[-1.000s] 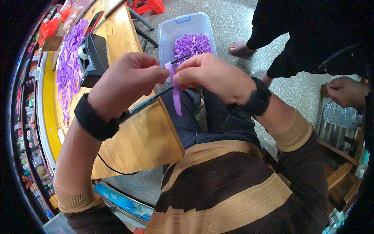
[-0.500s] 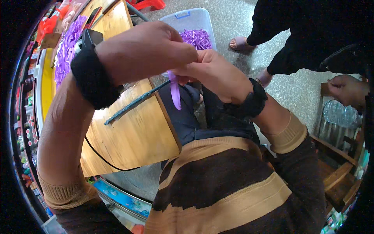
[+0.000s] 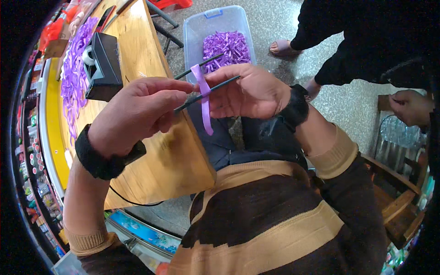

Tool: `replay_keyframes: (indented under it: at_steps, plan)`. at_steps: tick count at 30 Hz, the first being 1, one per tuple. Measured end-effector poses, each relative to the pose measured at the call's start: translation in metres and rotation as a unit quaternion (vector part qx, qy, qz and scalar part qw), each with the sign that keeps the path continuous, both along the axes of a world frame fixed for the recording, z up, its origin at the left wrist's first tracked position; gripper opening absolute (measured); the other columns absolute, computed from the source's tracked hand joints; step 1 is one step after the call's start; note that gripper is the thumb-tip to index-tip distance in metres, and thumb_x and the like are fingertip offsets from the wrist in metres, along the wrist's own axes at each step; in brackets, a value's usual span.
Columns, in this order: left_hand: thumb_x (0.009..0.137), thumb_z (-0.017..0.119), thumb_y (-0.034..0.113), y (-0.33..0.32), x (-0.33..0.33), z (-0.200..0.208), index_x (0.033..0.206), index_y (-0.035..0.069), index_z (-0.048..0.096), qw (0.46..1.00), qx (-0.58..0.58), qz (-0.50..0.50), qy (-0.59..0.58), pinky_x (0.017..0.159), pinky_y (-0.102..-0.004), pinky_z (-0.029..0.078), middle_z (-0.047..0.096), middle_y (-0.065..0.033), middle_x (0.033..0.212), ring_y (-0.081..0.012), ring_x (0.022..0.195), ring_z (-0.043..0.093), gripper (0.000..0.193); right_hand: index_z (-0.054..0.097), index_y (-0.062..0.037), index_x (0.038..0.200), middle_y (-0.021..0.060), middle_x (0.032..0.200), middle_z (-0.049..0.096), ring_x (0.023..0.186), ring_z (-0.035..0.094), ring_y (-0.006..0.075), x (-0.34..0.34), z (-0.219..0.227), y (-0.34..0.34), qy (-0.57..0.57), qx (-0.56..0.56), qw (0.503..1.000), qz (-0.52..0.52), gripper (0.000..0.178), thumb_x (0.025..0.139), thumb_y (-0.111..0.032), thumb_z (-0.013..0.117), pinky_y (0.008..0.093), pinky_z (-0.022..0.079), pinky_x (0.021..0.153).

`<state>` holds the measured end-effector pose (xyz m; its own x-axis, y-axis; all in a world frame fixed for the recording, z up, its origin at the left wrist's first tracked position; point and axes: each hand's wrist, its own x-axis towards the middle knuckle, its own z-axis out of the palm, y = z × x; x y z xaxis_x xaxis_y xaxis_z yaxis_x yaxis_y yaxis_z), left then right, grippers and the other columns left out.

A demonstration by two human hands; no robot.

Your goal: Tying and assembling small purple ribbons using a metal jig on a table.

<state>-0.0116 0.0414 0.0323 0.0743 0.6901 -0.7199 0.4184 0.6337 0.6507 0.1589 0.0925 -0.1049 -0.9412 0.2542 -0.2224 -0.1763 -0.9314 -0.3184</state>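
Note:
A purple ribbon (image 3: 206, 110) is looped around a dark rod (image 3: 223, 84), its tail hanging down and its upper loop standing near a second dark rod (image 3: 211, 60). My left hand (image 3: 142, 107) is to the left of the ribbon, over the near rod. Its index finger is stretched toward the loop, a small gap shows between index and thumb, and the other fingers are curled. My right hand (image 3: 256, 94) is cupped around the rod tip from the right, palm showing and fingers apart. Part of the rods is hidden behind my left hand.
A clear plastic bin (image 3: 194, 41) holds a heap of purple ribbon pieces (image 3: 228, 47). On the wooden table (image 3: 151, 176) stand a black box-shaped device (image 3: 107, 64) and a pile of purple ribbon strips (image 3: 77, 78). Another person's hand (image 3: 410, 106) is at right.
My hands have moved apart; the left went left and down, and the right turned palm up and opened. The ribbon now shows around the rod, and more of the bin is visible.

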Motion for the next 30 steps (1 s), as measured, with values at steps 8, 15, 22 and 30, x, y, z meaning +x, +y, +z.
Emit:
replay_keyframes:
  at_steps: [8,15,22,30]
  plan:
    - [0.089,0.047,0.018,0.005,-0.011,-0.014,0.121,0.005,0.048,0.994,-0.043,0.049,-0.092,0.035,-0.0155,0.026,0.048,0.0023,0.055,-0.0026,0.04,0.037,0.034,0.057,-0.0023,0.101,0.0086,0.093,0.063,0.085,0.06,0.0203,-0.012,-0.015,-0.009,0.085,-0.082,0.993,-0.012,0.03,0.09,-0.024,0.04,0.0383,0.046,0.079]
    - [0.09,0.046,0.021,0.004,-0.005,-0.011,0.124,0.008,0.046,0.994,-0.067,0.042,-0.071,0.033,-0.0158,0.026,0.049,0.0029,0.054,-0.003,0.037,0.037,0.037,0.054,-0.0023,0.107,0.0099,0.093,0.061,0.086,0.058,0.0213,-0.027,-0.035,-0.017,0.225,-0.094,0.97,0.004,0.033,0.09,-0.026,0.039,0.0377,0.043,0.082]
    - [0.09,0.047,0.021,0.006,-0.005,-0.01,0.121,0.006,0.048,0.993,-0.081,0.041,-0.081,0.034,-0.0158,0.027,0.05,0.0027,0.055,-0.0029,0.037,0.039,0.035,0.054,-0.0048,0.106,0.009,0.09,0.061,0.084,0.056,0.0189,-0.041,-0.037,-0.035,0.224,-0.159,0.961,-0.021,0.029,0.088,-0.026,0.046,0.0333,0.042,0.081]
    - [0.088,0.048,0.02,0.007,-0.005,-0.011,0.107,0.001,0.054,0.989,-0.058,0.055,-0.125,0.035,-0.0166,0.03,0.05,0.0016,0.057,-0.0046,0.038,0.04,0.027,0.056,-0.0053,0.1,0.0044,0.088,0.06,0.079,0.057,0.0145,-0.028,-0.021,-0.028,0.035,0.048,0.995,-0.08,0.023,0.089,-0.024,0.047,0.0253,0.045,0.067]
